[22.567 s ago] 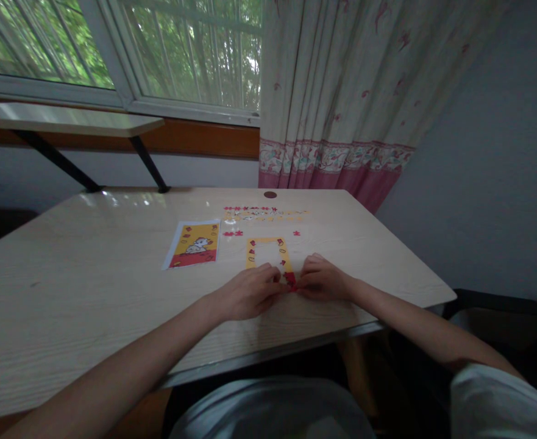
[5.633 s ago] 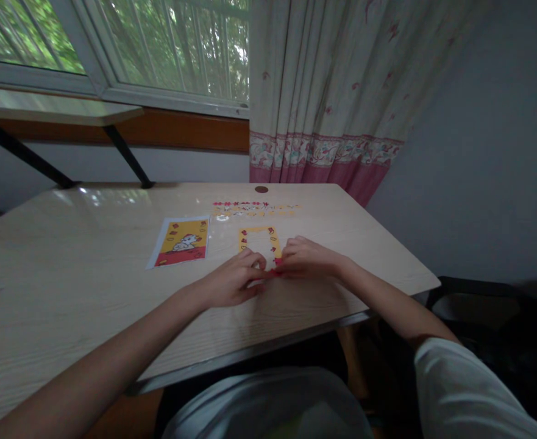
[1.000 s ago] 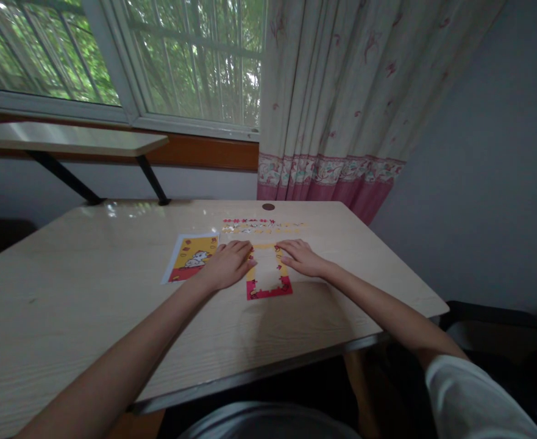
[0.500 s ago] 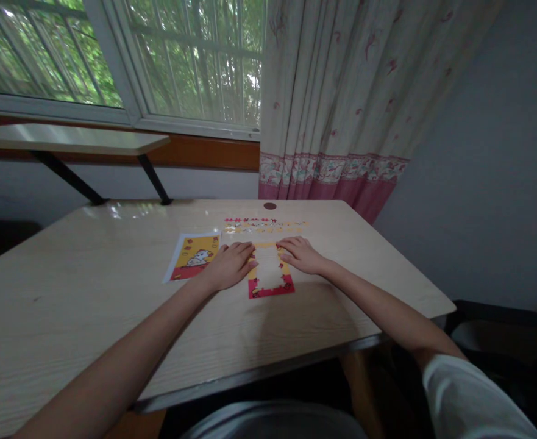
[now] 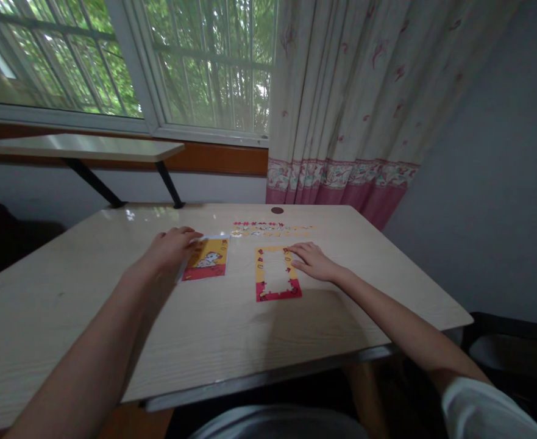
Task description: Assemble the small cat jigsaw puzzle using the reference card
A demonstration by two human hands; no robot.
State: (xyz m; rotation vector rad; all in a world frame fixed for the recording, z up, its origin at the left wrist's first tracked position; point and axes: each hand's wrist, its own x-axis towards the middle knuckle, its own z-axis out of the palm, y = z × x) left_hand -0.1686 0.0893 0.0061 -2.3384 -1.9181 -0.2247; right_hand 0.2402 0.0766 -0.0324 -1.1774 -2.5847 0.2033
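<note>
A jigsaw puzzle border (image 5: 278, 296) lies on the table, yellow above and red below, with bare tabletop inside it. My right hand (image 5: 314, 261) rests at its upper right corner, fingers stretched out and touching the edge. To the left is a picture card (image 5: 206, 261) showing a white animal on yellow and red. My left hand (image 5: 170, 249) reaches over the card's upper left corner with its fingers extended; whether they touch the card I cannot tell. Loose puzzle pieces (image 5: 268, 230) are laid out in rows beyond the border.
The pale wooden table (image 5: 195, 341) has a dark round spot (image 5: 277, 210) near its back edge. A raised shelf (image 5: 126, 148) on black supports stands at the back left. Behind are a window and a curtain (image 5: 341, 122). A dark chair (image 5: 515, 347) is at the right.
My left hand has left the puzzle border and moved left to the picture card. My right hand stays at the border's upper right corner. The view has shifted slightly.
</note>
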